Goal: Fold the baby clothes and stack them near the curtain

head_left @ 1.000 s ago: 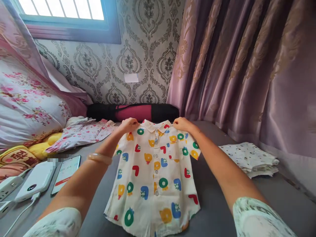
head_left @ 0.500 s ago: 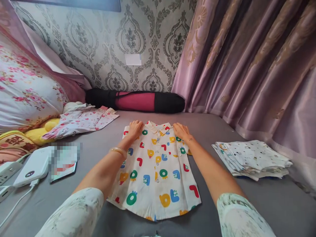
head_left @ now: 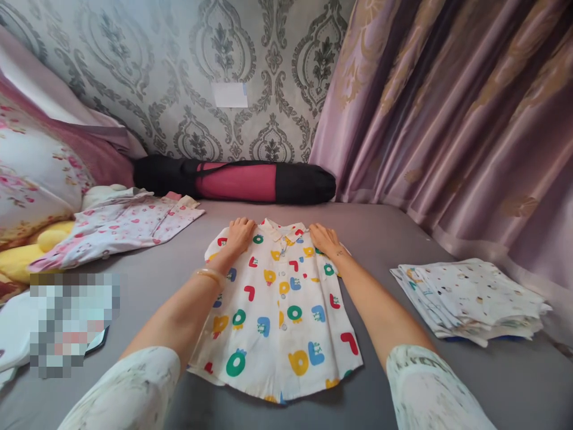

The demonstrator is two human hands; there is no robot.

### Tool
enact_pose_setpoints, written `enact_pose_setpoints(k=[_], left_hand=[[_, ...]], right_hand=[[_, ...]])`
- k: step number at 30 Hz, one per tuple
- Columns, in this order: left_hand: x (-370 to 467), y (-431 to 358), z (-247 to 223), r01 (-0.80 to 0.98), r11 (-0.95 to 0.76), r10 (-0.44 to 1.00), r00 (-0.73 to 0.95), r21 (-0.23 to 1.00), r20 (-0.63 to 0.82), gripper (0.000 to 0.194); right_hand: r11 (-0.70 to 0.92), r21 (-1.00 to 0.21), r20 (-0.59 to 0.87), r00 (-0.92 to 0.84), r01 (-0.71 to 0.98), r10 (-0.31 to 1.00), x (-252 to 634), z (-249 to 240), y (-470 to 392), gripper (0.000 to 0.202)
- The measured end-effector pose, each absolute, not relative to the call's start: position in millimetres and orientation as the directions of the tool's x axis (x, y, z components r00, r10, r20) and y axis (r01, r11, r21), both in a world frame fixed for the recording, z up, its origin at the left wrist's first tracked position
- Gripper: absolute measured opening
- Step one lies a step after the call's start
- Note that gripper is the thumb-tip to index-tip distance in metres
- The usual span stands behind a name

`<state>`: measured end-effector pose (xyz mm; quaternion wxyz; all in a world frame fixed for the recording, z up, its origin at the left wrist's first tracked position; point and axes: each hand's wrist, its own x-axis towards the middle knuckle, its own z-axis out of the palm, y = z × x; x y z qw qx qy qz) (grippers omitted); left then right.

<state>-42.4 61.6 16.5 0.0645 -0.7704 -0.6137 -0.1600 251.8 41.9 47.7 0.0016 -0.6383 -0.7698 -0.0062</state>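
A small white shirt point(head_left: 286, 310) with colourful letter prints lies flat on the grey bed sheet, collar away from me and buttoned front up. My left hand point(head_left: 242, 233) rests on its left shoulder, fingers bent over the top edge and close together. On the right shoulder, just beside the collar, lies my right hand point(head_left: 324, 238), its fingers curled over the fabric in the same way. Both hands appear to grip the shirt at the shoulders. My forearms cover parts of the two sleeves.
Folded clothes point(head_left: 478, 298) are stacked at the right. A pink-print garment point(head_left: 129, 227), a yellow plush point(head_left: 27, 257) and a blurred-out device point(head_left: 96, 340) are at the left. A black and red bag point(head_left: 237, 181) lies along the wall.
The view has shifted a little, so the left-side items sit farther left. More of the shirt's left sleeve shows beside my left hand. Both hands remain at the shoulders.
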Motion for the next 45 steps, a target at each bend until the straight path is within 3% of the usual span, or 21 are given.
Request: enact_pose_setpoints(k=[6, 11, 16, 20, 25, 30, 32, 40, 45], left_hand=[[-39.9, 79.3, 15.0, 0.976, -0.219, 0.925, 0.204, 0.010, 0.320, 0.038], [-40.8, 85.6, 10.5, 0.977, -0.210, 0.945, 0.195, 0.029, 0.264, 0.038], [-38.4, 97.0, 19.9, 0.974, -0.130, 0.990, 0.118, 0.184, 0.074, 0.033], [-31.2, 111.3, 31.3, 0.927, -0.033, 0.995, 0.065, 0.374, -0.073, 0.032], [-29.6, 121.7, 24.4, 0.841, -0.055, 0.990, 0.114, 0.538, -0.078, 0.032], [-33.1, 124.0, 11.1, 0.700, -0.083, 0.994, 0.108, 0.710, 0.010, 0.033], [-32.2, 122.2, 9.1, 0.733, -0.096, 0.995, 0.079, 0.674, 0.055, 0.031], [-20.0, 102.3, 2.0, 0.918, -0.197, 0.958, 0.105, 0.345, 0.267, 0.030], [-22.2, 99.2, 11.5, 0.956, -0.127, 0.985, 0.091, 0.266, 0.145, 0.032]], right_hand=[[0.175, 0.081, 0.001, -0.175, 0.981, 0.985, 252.4, 37.9, 64.8, 0.042], [0.180, 0.045, 0.008, -0.180, 0.983, 0.984, 253.5, 30.1, 70.7, 0.041], [0.177, -0.139, 0.042, -0.173, 0.974, 0.984, 251.3, 29.3, 80.9, 0.035], [0.099, -0.316, -0.033, -0.116, 0.943, 0.993, 244.2, 29.0, 100.0, 0.034], [0.052, -0.369, -0.091, -0.092, 0.928, 0.992, 239.0, 23.5, 114.8, 0.029], [0.032, -0.391, -0.067, -0.063, 0.920, 0.996, 237.4, 18.6, 111.4, 0.022], [0.035, -0.382, -0.016, -0.045, 0.923, 0.999, 235.1, 16.3, 107.8, 0.023], [0.076, -0.202, 0.178, -0.039, 0.976, 0.983, 218.2, 6.4, 95.0, 0.028], [0.102, -0.171, 0.142, -0.078, 0.980, 0.987, 223.3, 11.3, 95.3, 0.029]])
